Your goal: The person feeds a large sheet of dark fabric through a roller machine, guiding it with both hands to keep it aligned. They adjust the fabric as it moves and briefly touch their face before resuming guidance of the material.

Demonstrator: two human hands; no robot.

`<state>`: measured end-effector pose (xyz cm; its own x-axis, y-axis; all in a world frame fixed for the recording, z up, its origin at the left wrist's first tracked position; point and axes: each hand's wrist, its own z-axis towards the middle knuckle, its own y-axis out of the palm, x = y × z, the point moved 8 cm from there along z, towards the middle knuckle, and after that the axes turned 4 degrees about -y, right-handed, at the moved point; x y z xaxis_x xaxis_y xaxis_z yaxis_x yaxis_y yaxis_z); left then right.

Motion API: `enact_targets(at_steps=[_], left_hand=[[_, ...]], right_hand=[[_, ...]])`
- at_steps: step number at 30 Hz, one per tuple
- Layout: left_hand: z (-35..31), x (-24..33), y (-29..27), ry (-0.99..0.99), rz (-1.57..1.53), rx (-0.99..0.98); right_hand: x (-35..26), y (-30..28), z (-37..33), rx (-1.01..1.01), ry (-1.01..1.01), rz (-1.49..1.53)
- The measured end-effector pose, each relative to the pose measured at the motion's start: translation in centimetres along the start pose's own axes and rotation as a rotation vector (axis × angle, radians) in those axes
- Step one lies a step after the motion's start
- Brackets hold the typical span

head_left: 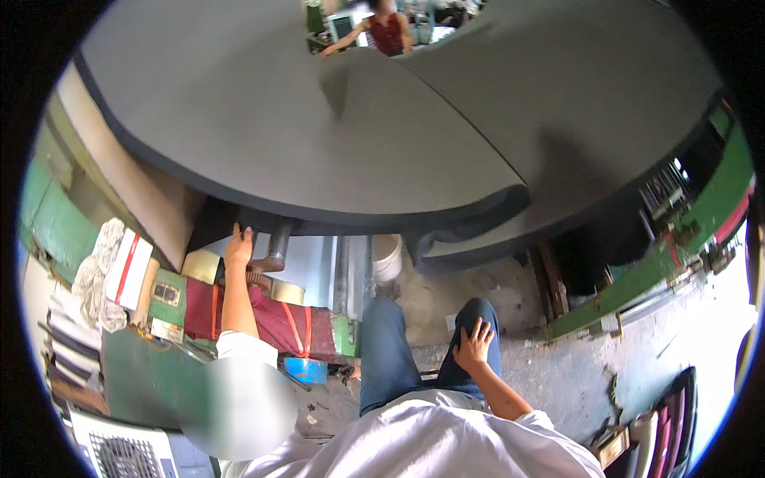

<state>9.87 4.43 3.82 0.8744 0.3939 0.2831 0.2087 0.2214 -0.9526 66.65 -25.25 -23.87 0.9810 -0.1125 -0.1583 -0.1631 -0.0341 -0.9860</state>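
Note:
A large grey sheet point(319, 151) with a dark edge fills the space before me. A thin dark line runs across it, and its near edge folds over at the right. My left hand point(238, 248) reaches up to the dark material below the sheet's edge, its visible fingers stretched out and slightly apart. Whether its fingertips press on anything is hard to tell. Beside it is a metal roller end point(275, 251). My right hand point(474, 344) rests on my right knee with fingers spread, holding nothing.
A green machine frame point(344, 334) with maroon cloth point(267, 323) lies at left, with tape rolls point(203, 265) and a white box point(128, 269). A white bucket point(387, 257) stands past my knees. A green beam point(621, 299) runs at right. Another person point(388, 33) stands across the sheet.

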Motion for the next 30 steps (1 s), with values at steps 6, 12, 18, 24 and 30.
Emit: enact_targets(at_steps=[6, 12, 18, 24, 30], left_hand=[[1.5, -1.3, 1.0, 0.048, 0.050, -0.022], [1.7, -1.0, 1.3, 0.069, 0.067, -0.048], [2.1, -1.7, 1.3, 0.054, 0.052, -0.009], [1.9, -1.4, 1.3, 0.035, 0.063, -0.011], [2.3, -2.2, 1.2, 0.035, 0.069, -0.002]], right_hand=[[1.1, -0.3, -1.3, 0.026, 0.000, 0.092], [1.4, -0.5, -1.5, 0.035, 0.023, 0.117], [1.4, -0.4, -1.3, 0.014, 0.038, 0.109], [1.3, -0.8, -1.2, -0.002, 0.038, 0.113], [1.0, -1.1, -1.1, -0.007, 0.034, 0.117]])
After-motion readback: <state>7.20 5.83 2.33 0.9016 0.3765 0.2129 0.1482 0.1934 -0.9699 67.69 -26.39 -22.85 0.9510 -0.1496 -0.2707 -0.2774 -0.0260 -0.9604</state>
